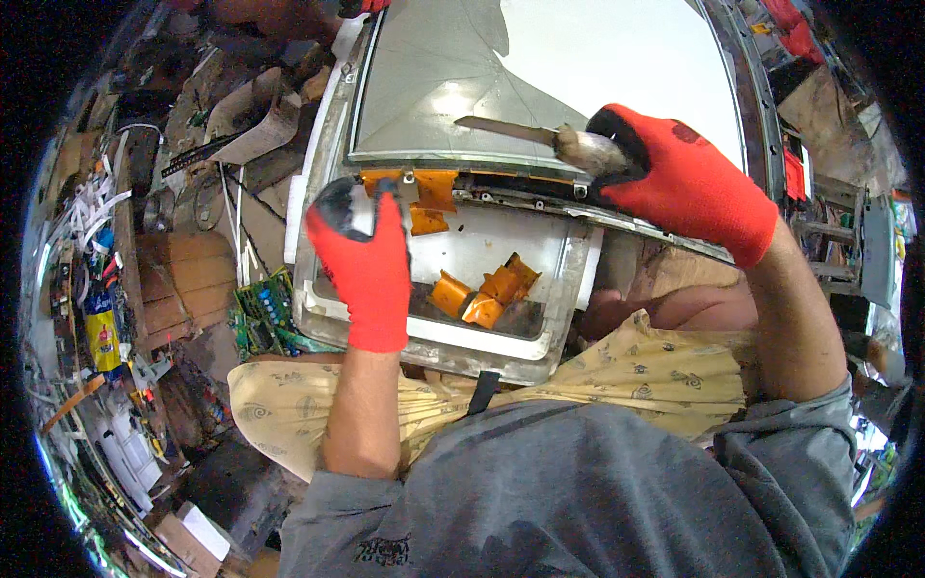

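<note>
Both my hands wear red gloves with dark palms. My right hand [660, 173] is closed round the worn, pale handle of a knife [511, 128]. Its blade points left across the lower part of a cracked screen panel [424, 96], grey glass over a white sheet. At the panel's lower left corner my left hand [361, 250] is closed, thumb up; a greyish thing shows in its grip, too unclear to name. Orange film strips [434, 191] hang from the panel's lower edge beside it. More orange film pieces [487, 294] lie in a white frame-like housing [554, 337] below.
A green circuit board [265, 308] lies left of the housing. Further left are a brown box [183, 279], a bent beige piece [255, 111] and scattered scraps. My lap carries a yellow patterned cloth [655, 366]. Another person's dark red glove tip [364, 7] shows at the top.
</note>
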Demonstrator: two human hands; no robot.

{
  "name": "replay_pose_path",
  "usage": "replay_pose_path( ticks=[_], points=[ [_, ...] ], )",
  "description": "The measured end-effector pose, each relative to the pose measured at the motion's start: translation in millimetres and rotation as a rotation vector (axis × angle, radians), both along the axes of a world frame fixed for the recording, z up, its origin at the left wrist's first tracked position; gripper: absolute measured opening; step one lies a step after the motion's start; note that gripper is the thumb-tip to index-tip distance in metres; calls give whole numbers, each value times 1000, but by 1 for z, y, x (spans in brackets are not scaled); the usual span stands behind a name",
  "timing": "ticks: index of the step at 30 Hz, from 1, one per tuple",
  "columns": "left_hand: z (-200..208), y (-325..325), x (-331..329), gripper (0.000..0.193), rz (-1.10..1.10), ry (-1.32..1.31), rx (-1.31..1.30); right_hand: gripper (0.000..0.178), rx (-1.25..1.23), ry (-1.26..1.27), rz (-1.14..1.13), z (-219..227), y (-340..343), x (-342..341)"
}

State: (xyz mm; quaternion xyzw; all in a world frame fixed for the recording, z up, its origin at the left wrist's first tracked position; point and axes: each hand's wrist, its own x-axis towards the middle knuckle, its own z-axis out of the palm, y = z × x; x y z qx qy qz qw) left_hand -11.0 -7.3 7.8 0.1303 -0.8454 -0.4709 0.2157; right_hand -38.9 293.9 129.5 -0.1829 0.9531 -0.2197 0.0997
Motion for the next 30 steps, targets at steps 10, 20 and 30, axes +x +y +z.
replay_pose_path(
  ticks=[10,20,30],
  points=[
    [5,17,12,32,-226,-454,698,47,-73,-240,-132,22,-4,9],
    [-3,14,1,25,-177,-518,1107,48,-69,-208,63,15,-15,-6],
    [-7,11,-3,23,-170,-536,1126,45,192,-56,92,9,-20,-5]
  ],
)
